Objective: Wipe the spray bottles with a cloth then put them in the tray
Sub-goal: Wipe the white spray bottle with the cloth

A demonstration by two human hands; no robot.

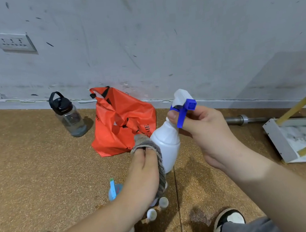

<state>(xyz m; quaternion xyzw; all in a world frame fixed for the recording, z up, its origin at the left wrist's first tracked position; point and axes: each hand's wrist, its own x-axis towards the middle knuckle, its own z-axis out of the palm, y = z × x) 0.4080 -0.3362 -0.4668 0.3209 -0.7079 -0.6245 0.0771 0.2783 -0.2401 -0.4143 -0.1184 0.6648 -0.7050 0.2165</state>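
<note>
A white spray bottle [167, 142] with a white head and blue trigger is held up in mid-air. My right hand [202, 129] grips its neck just under the trigger. My left hand [144, 171] holds a grey cloth [157, 157] wrapped over its fingers and presses it against the bottle's left side. Below my left arm, on the floor, stand a light blue spray bottle [114, 190] and two small white bottles [163, 202], partly hidden by the arm. A white tray [277, 136] lies tilted at the right edge.
An orange plastic bag [122, 122] and a clear water bottle with a black lid [69, 116] sit by the wall. A metal bar [243, 120] lies along the skirting. Yellow sticks lean over the tray. My shoes are at the bottom on the brown floor.
</note>
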